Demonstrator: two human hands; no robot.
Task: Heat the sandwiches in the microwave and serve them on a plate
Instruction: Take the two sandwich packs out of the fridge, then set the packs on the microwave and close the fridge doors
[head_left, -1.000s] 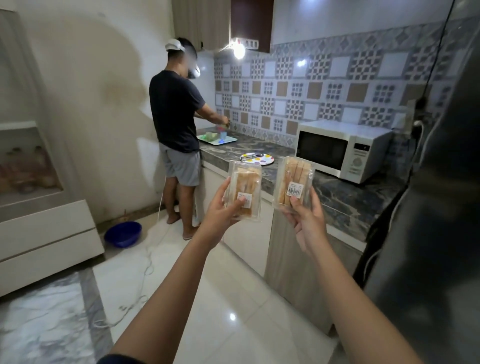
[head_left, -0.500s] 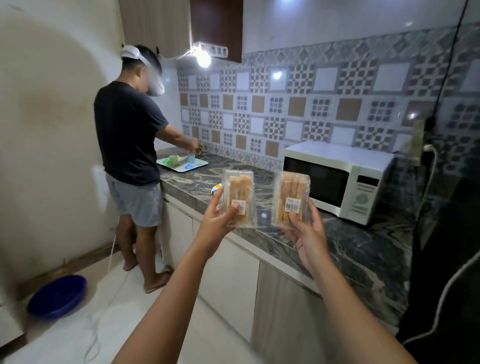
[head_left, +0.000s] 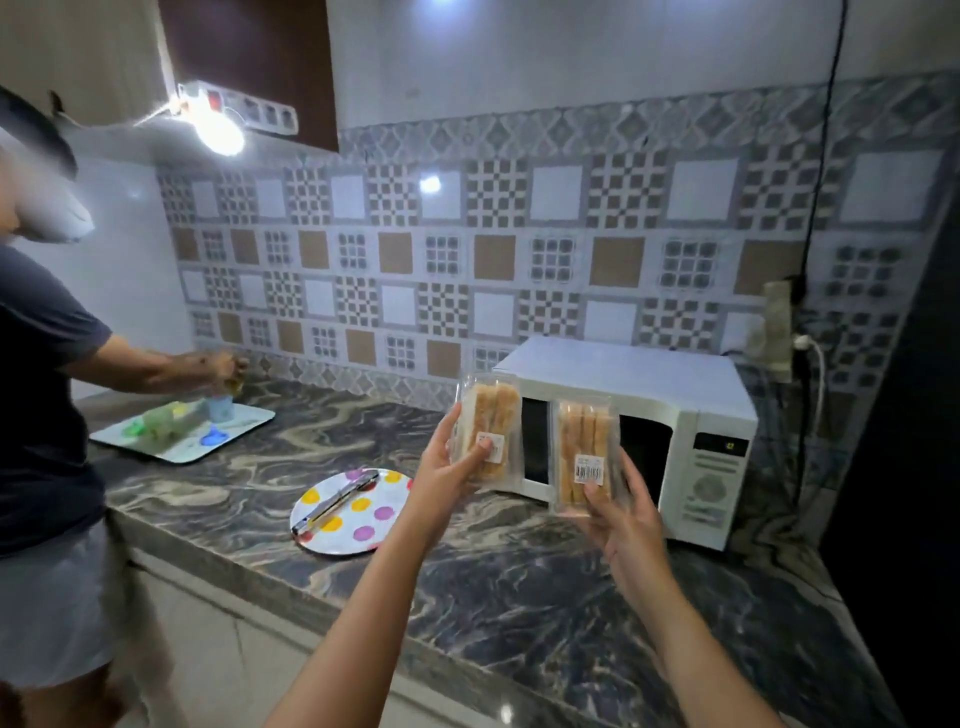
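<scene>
My left hand (head_left: 445, 477) grips a clear plastic sandwich pack (head_left: 491, 421) with a barcode label, held upright above the counter. A second sandwich pack (head_left: 584, 452) is held up by my right hand (head_left: 621, 514), just to the right. Both packs are in front of the white microwave (head_left: 675, 410), whose door is closed. A white plate with coloured dots (head_left: 353, 512) lies on the dark marble counter (head_left: 519, 582) to the left of my hands, with metal tongs (head_left: 337, 501) resting on it.
Another person (head_left: 47, 405) stands at the left end of the counter, hands over a white tray (head_left: 228, 431) holding small coloured cups. A dark fridge (head_left: 904, 467) stands at the right. A cable runs down the wall to a socket (head_left: 779, 332) beside the microwave.
I have come closer to the counter and turned right. The microwave and plate are now larger in view, and both sandwich packs are now in front of the microwave.
</scene>
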